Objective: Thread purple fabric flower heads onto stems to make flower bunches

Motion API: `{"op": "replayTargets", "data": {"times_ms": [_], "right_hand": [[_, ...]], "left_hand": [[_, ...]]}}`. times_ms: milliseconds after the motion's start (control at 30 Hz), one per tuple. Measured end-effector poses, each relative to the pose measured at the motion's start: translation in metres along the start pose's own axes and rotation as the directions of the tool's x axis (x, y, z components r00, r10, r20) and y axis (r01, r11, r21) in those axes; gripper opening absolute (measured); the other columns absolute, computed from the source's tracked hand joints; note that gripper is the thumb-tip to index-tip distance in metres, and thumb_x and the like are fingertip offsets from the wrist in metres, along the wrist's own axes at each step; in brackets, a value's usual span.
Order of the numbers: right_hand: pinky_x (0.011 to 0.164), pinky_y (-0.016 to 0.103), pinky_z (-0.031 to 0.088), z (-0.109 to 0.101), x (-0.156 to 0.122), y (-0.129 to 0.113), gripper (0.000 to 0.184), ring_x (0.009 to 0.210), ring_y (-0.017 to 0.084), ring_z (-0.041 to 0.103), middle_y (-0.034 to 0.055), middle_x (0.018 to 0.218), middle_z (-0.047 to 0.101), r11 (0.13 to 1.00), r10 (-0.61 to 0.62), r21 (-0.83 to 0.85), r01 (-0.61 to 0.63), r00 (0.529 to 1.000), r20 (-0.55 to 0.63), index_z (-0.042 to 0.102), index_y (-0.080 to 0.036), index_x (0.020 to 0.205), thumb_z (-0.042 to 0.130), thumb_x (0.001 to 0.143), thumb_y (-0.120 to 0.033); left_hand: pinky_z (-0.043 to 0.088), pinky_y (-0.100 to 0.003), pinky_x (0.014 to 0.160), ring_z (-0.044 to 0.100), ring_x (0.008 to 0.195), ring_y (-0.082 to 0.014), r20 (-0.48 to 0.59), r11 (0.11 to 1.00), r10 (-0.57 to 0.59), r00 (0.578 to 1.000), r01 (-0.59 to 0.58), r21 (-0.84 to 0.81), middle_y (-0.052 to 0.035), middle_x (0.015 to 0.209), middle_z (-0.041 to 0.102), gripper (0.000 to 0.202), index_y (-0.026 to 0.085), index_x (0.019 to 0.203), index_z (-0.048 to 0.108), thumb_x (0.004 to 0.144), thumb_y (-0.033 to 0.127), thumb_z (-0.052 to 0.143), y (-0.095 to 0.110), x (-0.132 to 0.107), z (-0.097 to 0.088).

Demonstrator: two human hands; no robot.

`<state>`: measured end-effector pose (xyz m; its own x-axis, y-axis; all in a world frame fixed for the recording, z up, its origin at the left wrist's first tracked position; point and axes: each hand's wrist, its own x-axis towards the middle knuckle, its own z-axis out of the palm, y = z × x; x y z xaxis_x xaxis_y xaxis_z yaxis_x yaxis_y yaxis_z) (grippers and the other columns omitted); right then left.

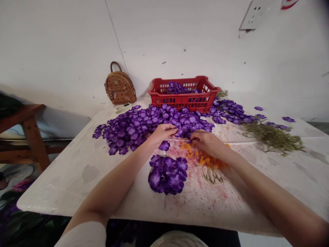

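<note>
Left hand [162, 134] curled against near edge of purple artificial-flower heap [151, 120], fingers half closed, grip unclear; right hand [207, 143] fingertips [194, 139] pinched on small purple blossom [190, 140]; 2nd flower cluster [167, 175] mid-table [66, 181]; red plastic crate [183, 102] at back edge.

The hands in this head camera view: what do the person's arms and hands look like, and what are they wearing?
The left hand and the right hand are bare, with no gloves, and no ring or bracelet shows. The left forearm and right forearm are bare too. A white sleeve covers the left upper arm; no sleeve shows on the right arm in this view.
</note>
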<state>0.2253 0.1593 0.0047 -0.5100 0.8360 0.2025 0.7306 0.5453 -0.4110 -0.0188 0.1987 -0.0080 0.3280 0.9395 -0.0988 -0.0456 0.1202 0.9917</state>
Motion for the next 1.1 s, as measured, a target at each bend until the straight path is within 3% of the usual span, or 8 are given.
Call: {"op": "replayTargets", "data": {"times_ms": [167,400,567,800,900,1000,1100], "right_hand": [[0.077,0.031,0.046,-0.003,0.002,0.013,0.019,0.083,0.023,0.066,0.0086,0.091,0.072,0.995,0.097,0.014,-0.096,0.989,-0.111,0.068,-0.021,0.085,0.051,0.092,-0.017],[0.068,0.030,0.044,-0.002,0.017,0.021,0.015,0.071,0.021,0.064,0.0059,0.078,0.074,0.979,0.203,0.029,-0.201,0.970,-0.134,0.068,-0.021,0.080,0.054,0.086,-0.018],[0.064,0.029,0.044,-0.010,0.017,0.017,0.014,0.068,0.019,0.064,0.0034,0.075,0.073,0.976,0.213,0.059,-0.208,0.974,-0.077,0.068,-0.021,0.080,0.055,0.083,-0.018],[0.070,0.030,0.046,-0.031,-0.009,0.003,0.018,0.077,0.020,0.067,0.0038,0.086,0.075,0.989,0.101,0.095,-0.113,0.988,0.116,0.073,-0.023,0.086,0.056,0.083,-0.018],[0.071,0.031,0.045,-0.033,-0.014,0.001,0.015,0.076,0.021,0.065,0.0044,0.084,0.074,0.980,0.164,0.112,-0.164,0.986,0.011,0.070,-0.023,0.083,0.055,0.086,-0.023],[0.067,0.032,0.043,-0.033,-0.014,0.002,0.011,0.070,0.021,0.062,0.0037,0.077,0.071,0.957,0.248,0.173,-0.233,0.966,-0.070,0.067,-0.023,0.079,0.058,0.084,-0.027],[0.066,0.032,0.044,-0.030,-0.013,0.002,0.010,0.068,0.021,0.063,0.0033,0.073,0.070,0.935,0.284,0.243,-0.257,0.955,-0.084,0.065,-0.023,0.079,0.058,0.083,-0.029]], "left_hand": [[0.046,-0.023,0.065,0.058,0.062,-0.0085,-0.005,1.000,-0.018,1.000,0.017,-0.023,0.0002,0.074,0.066,0.018,0.014,0.084,0.070,0.079,0.027,0.082,0.001,0.004,-0.006],[0.046,-0.023,0.064,0.057,0.058,-0.0085,-0.060,0.999,-0.035,0.998,0.036,0.025,0.0008,0.069,0.065,0.018,0.014,0.080,0.067,0.079,0.025,0.082,0.003,0.006,-0.010],[0.043,-0.023,0.060,0.055,0.056,-0.0089,-0.046,0.996,0.009,0.999,-0.005,0.091,0.0010,0.066,0.063,0.017,0.014,0.077,0.067,0.079,0.024,0.080,0.005,0.006,-0.012],[0.043,-0.022,0.059,0.056,0.055,-0.0094,-0.065,0.983,0.069,0.995,-0.057,0.174,0.0020,0.066,0.064,0.008,0.014,0.084,0.065,0.079,0.013,0.072,0.005,0.003,-0.004],[0.039,-0.019,0.058,0.056,0.055,-0.0090,-0.021,0.955,0.167,0.986,-0.156,0.252,0.0039,0.067,0.064,0.018,0.016,0.094,0.065,0.078,0.007,0.067,0.008,0.000,0.002],[0.041,-0.019,0.061,0.060,0.062,-0.0104,0.083,0.898,0.252,0.964,-0.265,0.353,0.0004,0.073,0.070,0.020,0.015,0.086,0.071,0.078,0.002,0.058,0.011,-0.003,0.009],[0.047,-0.021,0.067,0.066,0.071,-0.0135,0.137,0.832,0.254,0.957,-0.289,0.474,-0.0036,0.082,0.078,0.028,0.015,0.080,0.078,0.083,0.004,0.052,0.012,-0.003,0.017]]}}
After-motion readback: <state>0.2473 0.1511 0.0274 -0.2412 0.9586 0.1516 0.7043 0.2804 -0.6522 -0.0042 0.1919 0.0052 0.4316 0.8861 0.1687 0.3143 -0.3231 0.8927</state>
